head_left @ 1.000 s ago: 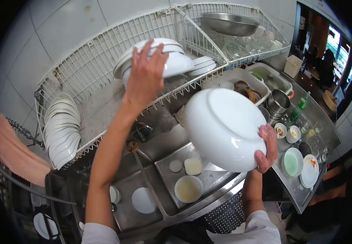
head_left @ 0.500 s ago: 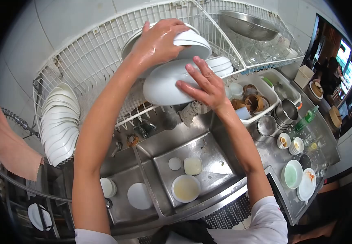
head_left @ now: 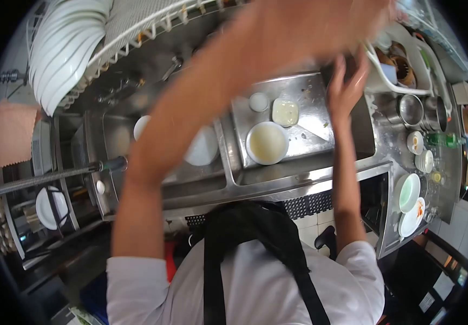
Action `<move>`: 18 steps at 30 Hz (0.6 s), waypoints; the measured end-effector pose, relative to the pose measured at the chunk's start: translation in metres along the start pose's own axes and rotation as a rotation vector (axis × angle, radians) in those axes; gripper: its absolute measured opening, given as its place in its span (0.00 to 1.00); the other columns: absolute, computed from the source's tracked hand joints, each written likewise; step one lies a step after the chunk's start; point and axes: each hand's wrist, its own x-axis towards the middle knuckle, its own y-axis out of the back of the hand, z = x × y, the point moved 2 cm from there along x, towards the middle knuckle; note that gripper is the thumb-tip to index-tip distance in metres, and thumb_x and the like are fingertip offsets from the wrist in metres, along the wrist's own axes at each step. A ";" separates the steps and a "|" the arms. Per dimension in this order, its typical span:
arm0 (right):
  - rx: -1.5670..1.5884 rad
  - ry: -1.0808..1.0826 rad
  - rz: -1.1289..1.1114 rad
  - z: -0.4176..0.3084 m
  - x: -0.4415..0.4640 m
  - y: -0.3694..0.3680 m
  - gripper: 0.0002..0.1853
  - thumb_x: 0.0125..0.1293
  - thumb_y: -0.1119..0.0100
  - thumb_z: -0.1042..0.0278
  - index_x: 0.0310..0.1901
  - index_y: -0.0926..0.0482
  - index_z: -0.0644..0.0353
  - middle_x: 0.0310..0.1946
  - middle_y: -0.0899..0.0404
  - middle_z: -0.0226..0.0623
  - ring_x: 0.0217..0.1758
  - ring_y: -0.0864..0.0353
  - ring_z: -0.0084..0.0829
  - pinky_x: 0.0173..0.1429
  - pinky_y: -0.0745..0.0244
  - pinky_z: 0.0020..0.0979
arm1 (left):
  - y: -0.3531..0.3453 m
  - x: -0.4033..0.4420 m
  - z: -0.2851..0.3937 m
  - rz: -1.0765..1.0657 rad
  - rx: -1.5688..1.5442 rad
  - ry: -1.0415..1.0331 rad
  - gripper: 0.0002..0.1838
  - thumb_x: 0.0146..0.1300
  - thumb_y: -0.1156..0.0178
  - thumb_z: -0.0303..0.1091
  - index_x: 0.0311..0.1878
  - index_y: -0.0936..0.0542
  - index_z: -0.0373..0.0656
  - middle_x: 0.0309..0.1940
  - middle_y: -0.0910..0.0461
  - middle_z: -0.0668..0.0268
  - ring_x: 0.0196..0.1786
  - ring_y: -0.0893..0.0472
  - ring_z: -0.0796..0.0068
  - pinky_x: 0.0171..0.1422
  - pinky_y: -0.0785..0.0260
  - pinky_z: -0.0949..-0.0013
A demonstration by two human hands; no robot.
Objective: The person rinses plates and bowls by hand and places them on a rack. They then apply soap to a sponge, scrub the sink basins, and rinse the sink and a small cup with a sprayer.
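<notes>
My left arm sweeps across the top of the view. My left hand [head_left: 336, 24] is smeared by motion at the upper edge, so its fingers and anything in them cannot be made out. Just below it, my right hand [head_left: 347, 86] is raised over the right side of the sink [head_left: 312, 154], fingers spread, nothing visible in it. Inside this basin sit a white bowl of pale yellow liquid [head_left: 267, 143], a squarish dish [head_left: 285, 112] and a small white round dish [head_left: 258, 102]. A white plate [head_left: 201, 147], partly behind my left forearm, lies in the left basin.
A white wire rack [head_left: 152, 30] borders the sink, with a row of white dishes [head_left: 71, 43] at its left. On the right stand a white tub [head_left: 377, 81], metal pots [head_left: 410, 110], a green bottle [head_left: 442, 140], a greenish bowl [head_left: 408, 192] and a stained plate [head_left: 412, 218].
The view has tilted down. The white bowls my hands were at on the rack are out of sight. My left arm now crosses rightward; my right hand shows apart from any bowl.
</notes>
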 end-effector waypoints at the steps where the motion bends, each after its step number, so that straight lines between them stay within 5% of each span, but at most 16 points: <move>1: 0.040 -0.160 -0.106 -0.002 -0.054 -0.005 0.24 0.66 0.42 0.70 0.62 0.33 0.70 0.59 0.30 0.55 0.62 0.29 0.50 0.66 0.35 0.40 | -0.002 -0.052 0.017 0.229 0.039 0.026 0.18 0.55 0.37 0.39 0.47 0.20 0.40 0.47 0.21 0.61 0.51 0.21 0.63 0.52 0.29 0.55; 2: 0.095 -0.213 -0.203 -0.008 -0.107 -0.013 0.24 0.68 0.43 0.69 0.62 0.34 0.69 0.60 0.31 0.55 0.62 0.29 0.49 0.65 0.35 0.41 | 0.014 -0.098 0.041 0.203 -0.120 0.195 0.14 0.53 0.36 0.36 0.42 0.19 0.40 0.41 0.20 0.62 0.45 0.21 0.63 0.47 0.28 0.59; 4: 0.151 -0.708 -0.747 0.018 -0.260 -0.035 0.25 0.67 0.41 0.62 0.60 0.30 0.71 0.55 0.25 0.58 0.60 0.25 0.49 0.64 0.33 0.39 | 0.046 -0.193 0.088 0.225 -0.438 0.549 0.08 0.48 0.32 0.30 0.32 0.16 0.40 0.29 0.19 0.63 0.33 0.20 0.63 0.37 0.27 0.67; 5: 0.204 -0.934 -0.829 -0.013 -0.291 -0.042 0.28 0.65 0.39 0.57 0.58 0.28 0.71 0.52 0.23 0.59 0.58 0.24 0.51 0.63 0.32 0.39 | 0.044 -0.254 0.109 0.124 -0.475 0.742 0.05 0.51 0.36 0.25 0.32 0.17 0.38 0.29 0.19 0.62 0.32 0.20 0.61 0.36 0.27 0.65; 9: 0.132 -0.619 -1.028 -0.096 -0.368 -0.064 0.37 0.63 0.37 0.51 0.61 0.35 0.76 0.56 0.29 0.64 0.59 0.28 0.58 0.66 0.35 0.43 | 0.036 -0.513 0.173 -0.445 -0.527 1.753 0.12 0.66 0.45 0.36 0.35 0.19 0.37 0.30 0.19 0.53 0.34 0.19 0.53 0.37 0.30 0.56; 10: 0.038 -0.496 -1.026 -0.105 -0.383 -0.074 0.40 0.62 0.36 0.50 0.62 0.37 0.77 0.56 0.30 0.64 0.57 0.27 0.58 0.64 0.33 0.42 | 0.042 -0.549 0.164 -0.853 -0.372 1.755 0.12 0.66 0.45 0.37 0.37 0.18 0.39 0.31 0.18 0.52 0.37 0.18 0.51 0.41 0.27 0.54; 11: 0.124 -0.548 -1.077 -0.116 -0.387 -0.084 0.38 0.64 0.38 0.57 0.63 0.42 0.79 0.58 0.36 0.70 0.61 0.34 0.65 0.65 0.36 0.47 | 0.043 -0.586 0.160 -1.015 -0.317 1.634 0.12 0.65 0.45 0.39 0.39 0.18 0.42 0.34 0.17 0.53 0.40 0.18 0.49 0.46 0.26 0.52; 13: 0.092 -0.605 -1.015 -0.120 -0.399 -0.099 0.34 0.63 0.38 0.62 0.61 0.41 0.79 0.55 0.34 0.69 0.58 0.33 0.65 0.62 0.35 0.48 | 0.034 -0.641 0.139 -1.233 -0.358 1.436 0.15 0.64 0.43 0.42 0.48 0.20 0.43 0.43 0.18 0.54 0.49 0.20 0.51 0.54 0.28 0.52; 15: 0.036 -0.712 -0.990 -0.121 -0.399 -0.106 0.26 0.61 0.41 0.74 0.56 0.39 0.78 0.47 0.32 0.68 0.50 0.31 0.66 0.55 0.32 0.51 | 0.004 -0.701 0.119 -1.325 -0.407 1.345 0.22 0.62 0.40 0.42 0.57 0.25 0.43 0.54 0.22 0.54 0.59 0.25 0.53 0.63 0.32 0.55; 18: -0.046 -0.654 -0.952 -0.124 -0.392 -0.106 0.18 0.61 0.43 0.75 0.49 0.36 0.72 0.43 0.31 0.66 0.45 0.28 0.65 0.48 0.30 0.54 | -0.047 -0.792 0.086 -1.150 -0.512 1.263 0.32 0.58 0.35 0.40 0.63 0.32 0.36 0.60 0.29 0.47 0.65 0.31 0.50 0.71 0.40 0.56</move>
